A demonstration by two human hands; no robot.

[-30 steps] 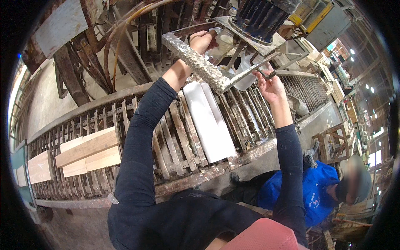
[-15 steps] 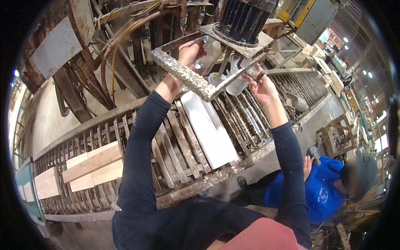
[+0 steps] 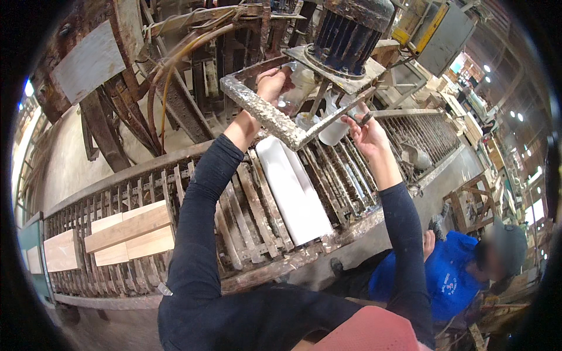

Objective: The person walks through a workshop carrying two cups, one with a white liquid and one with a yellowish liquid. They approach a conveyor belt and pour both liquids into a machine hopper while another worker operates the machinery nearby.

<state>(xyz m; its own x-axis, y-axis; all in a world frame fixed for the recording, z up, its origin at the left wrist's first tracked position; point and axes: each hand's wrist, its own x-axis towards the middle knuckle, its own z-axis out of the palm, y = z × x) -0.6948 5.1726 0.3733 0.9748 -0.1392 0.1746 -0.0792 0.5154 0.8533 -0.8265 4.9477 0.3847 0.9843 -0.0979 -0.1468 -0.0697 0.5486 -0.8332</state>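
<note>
My left hand [image 3: 271, 86] reaches inside a glue-crusted metal frame [image 3: 266, 115] with its fingers curled. Beside it is a clear plastic container [image 3: 300, 88]; what the fingers grip is hidden. My right hand [image 3: 367, 136] is at the frame's right side, fingers bent around a small dark piece I cannot identify. A translucent white vessel [image 3: 332, 133] hangs just left of that hand, under the frame. Above stands a dark ribbed motor [image 3: 345, 41] on a plate. Below the frame, a glossy white folded trough-like piece [image 3: 293, 193] lies across the slats.
A slatted conveyor [image 3: 234, 234] runs from lower left to upper right. Pale wooden boards [image 3: 129, 234] lie on its left part. Hoses [image 3: 167, 76] hang at the upper left. A co-worker in a blue shirt [image 3: 436, 281] is at the lower right, near a wooden stand [image 3: 471, 202].
The view has shifted slightly, so the frame and motor appear a little lower and to the right. Both hands stay at the frame. The co-worker's hand and head have moved slightly.
</note>
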